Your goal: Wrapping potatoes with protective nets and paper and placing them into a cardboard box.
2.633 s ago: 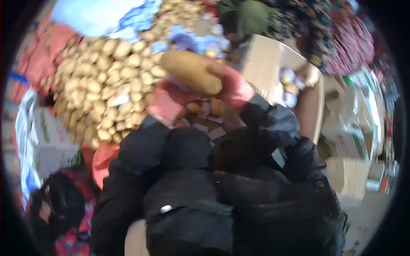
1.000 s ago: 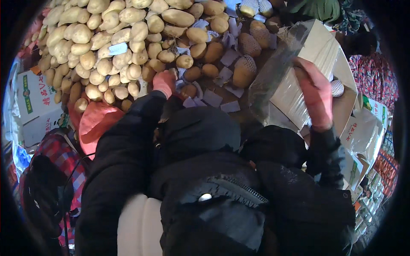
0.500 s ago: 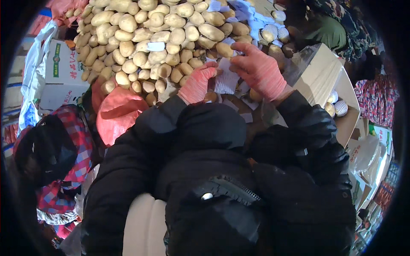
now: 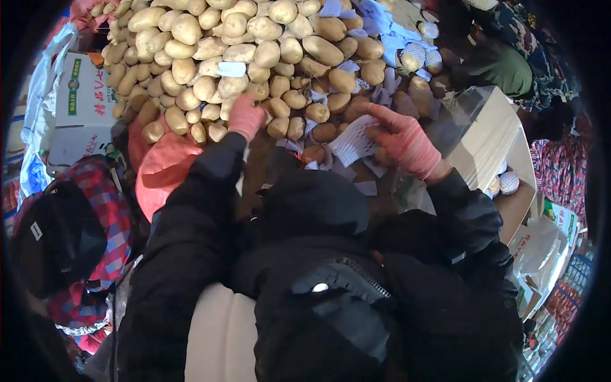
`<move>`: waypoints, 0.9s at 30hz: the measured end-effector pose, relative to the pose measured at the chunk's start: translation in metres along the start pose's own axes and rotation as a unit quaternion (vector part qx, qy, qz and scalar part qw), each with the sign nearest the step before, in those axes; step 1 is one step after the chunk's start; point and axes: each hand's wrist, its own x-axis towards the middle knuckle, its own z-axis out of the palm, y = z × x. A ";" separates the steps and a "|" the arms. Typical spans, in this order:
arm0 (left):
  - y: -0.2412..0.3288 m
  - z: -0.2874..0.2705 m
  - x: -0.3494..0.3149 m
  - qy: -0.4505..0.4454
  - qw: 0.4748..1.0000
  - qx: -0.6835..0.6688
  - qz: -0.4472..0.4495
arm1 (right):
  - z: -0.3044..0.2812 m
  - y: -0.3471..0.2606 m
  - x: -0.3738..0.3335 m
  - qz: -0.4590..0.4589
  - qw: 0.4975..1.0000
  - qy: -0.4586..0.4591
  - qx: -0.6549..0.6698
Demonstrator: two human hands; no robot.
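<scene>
Both of my hands wear pink knit gloves. My left hand (image 4: 247,118) reaches onto the near edge of a big pile of potatoes (image 4: 267,54). Its fingers point away and down among the potatoes, so their grip is hidden. My right hand (image 4: 410,143) is closed on a white foam net sleeve (image 4: 352,142), which hangs to the left of its fingers. Beside that sleeve, loose potatoes (image 4: 324,132) and scraps of white foam lie at the near right of the pile. A white flat piece (image 4: 231,69) rests on top of the potatoes.
An open cardboard box (image 4: 517,137) at the right holds several net-wrapped potatoes (image 4: 508,183). More foam sleeves (image 4: 382,22) lie at the far right of the pile. A red sack (image 4: 164,167) stands at the left. People sit at the left (image 4: 114,223) and far right (image 4: 506,67).
My left hand has moved left, away from my right hand, to the potatoes. My right hand has come lower and nearer with the foam net sleeve.
</scene>
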 end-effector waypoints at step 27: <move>0.282 -0.073 -0.017 -0.419 0.593 -0.683 -0.077 | -0.034 -0.050 -0.066 -0.194 0.892 0.181 0.367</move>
